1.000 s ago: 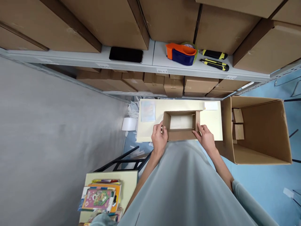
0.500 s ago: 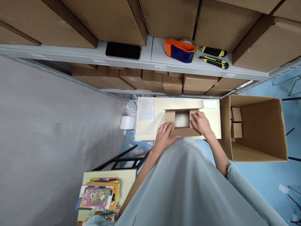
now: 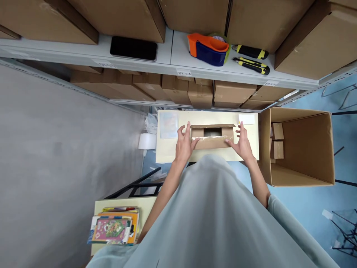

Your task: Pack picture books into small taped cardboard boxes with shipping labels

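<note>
Small cardboard box: The small cardboard box [image 3: 211, 143] lies on the worktop [image 3: 249, 149], near the edge on the person's side, and it is between the two grips.
Box top: The two end flaps are folded inward, with a dark gap between them, so the top is partly closed. A shiny strip, which looks like clear tape, runs along the upper edge of the front panel.
Left grip: The left grip [image 3: 184, 146] is spread; the thumb lies on the left end of the front panel, and the other fingers point up beside the left end of the box. I cannot tell if these fingers touch it.
Right grip: The right grip [image 3: 242, 144] is also spread; the thumb tip is at the right end of the front panel, while the other fingers stand apart from the box, on its right.
Behind the grips: A clear plastic sleeve [image 3: 169, 125] lies beyond the left grip, and a white card [image 3: 246, 119] lies just beyond the right fingers.
Right of worktop: A large open carton [image 3: 306, 179] holds some small boxes [image 3: 277, 150].
Shelf: On the shelf [image 3: 164, 61] are a smartphone [image 3: 134, 48], an orange and blue tape dispenser [image 3: 209, 50] and two utility knives [image 3: 252, 65].
</note>
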Motion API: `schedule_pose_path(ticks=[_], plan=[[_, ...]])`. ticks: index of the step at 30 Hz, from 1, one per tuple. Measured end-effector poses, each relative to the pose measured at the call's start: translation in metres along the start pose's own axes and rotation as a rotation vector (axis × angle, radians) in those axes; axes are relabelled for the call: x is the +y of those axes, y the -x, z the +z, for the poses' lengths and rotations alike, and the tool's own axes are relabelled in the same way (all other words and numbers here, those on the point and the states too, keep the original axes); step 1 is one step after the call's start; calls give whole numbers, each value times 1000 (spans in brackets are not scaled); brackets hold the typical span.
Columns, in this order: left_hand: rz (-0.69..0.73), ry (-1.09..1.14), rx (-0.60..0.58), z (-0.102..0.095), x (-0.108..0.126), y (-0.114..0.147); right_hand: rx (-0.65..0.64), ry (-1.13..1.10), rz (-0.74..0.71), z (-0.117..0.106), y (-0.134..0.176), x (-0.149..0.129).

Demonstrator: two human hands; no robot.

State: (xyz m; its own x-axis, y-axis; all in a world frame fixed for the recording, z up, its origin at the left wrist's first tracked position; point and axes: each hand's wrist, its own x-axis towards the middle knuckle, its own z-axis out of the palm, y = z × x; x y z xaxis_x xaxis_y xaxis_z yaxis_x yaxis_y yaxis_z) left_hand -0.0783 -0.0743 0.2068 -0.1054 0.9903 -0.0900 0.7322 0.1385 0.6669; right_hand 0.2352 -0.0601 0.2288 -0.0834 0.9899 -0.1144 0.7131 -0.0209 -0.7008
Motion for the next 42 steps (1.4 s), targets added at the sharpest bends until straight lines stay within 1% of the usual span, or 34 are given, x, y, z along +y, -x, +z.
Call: schedule_pose_path(ticks=[4, 6, 7, 11, 13, 16, 17, 19, 21, 23, 25, 28, 31, 33, 35, 37, 42], plan=[[52, 24, -128, -1, -6, -9, -36, 55, -22, 5, 2, 4], [56, 42, -176, 2, -9, -7, -35, -1, -7, 10, 4, 8], [49, 61, -182, 5, -11, -5, -24, -53, 16, 14, 5, 10], [-21, 189, -133, 24, -15, 0, 12, -277, 157, 30, 1, 18], [-47, 272, -110, 35, -16, 0, 23, -315, 218, 34, -4, 21], [-65, 419, -95, 47, -18, -4, 59, -302, 292, 36, -11, 26], [-77, 470, -95, 49, -19, -6, 55, -292, 300, 36, -12, 27], [-122, 557, -103, 52, -19, -8, 1, -277, 283, 36, -13, 27], [-167, 608, -114, 52, -19, -7, -64, -279, 252, 38, -10, 26], [-182, 631, -128, 51, -17, -4, -88, -296, 253, 40, -4, 23], [-172, 641, -147, 49, -15, 0, -75, -308, 281, 38, 4, 21], [-143, 658, -173, 49, -8, 6, -36, -304, 294, 28, 19, 18], [-115, 685, -185, 57, 0, 7, 10, -286, 280, 15, 30, 18], [-113, 705, -200, 66, 3, 6, 38, -264, 315, 9, 33, 21], [-112, 716, -216, 76, 7, 5, 54, -244, 354, 6, 31, 28], [-105, 716, -231, 83, 11, 5, 52, -238, 359, 6, 28, 37], [-91, 703, -269, 92, 26, 9, 78, -314, 354, 8, 33, 63]])
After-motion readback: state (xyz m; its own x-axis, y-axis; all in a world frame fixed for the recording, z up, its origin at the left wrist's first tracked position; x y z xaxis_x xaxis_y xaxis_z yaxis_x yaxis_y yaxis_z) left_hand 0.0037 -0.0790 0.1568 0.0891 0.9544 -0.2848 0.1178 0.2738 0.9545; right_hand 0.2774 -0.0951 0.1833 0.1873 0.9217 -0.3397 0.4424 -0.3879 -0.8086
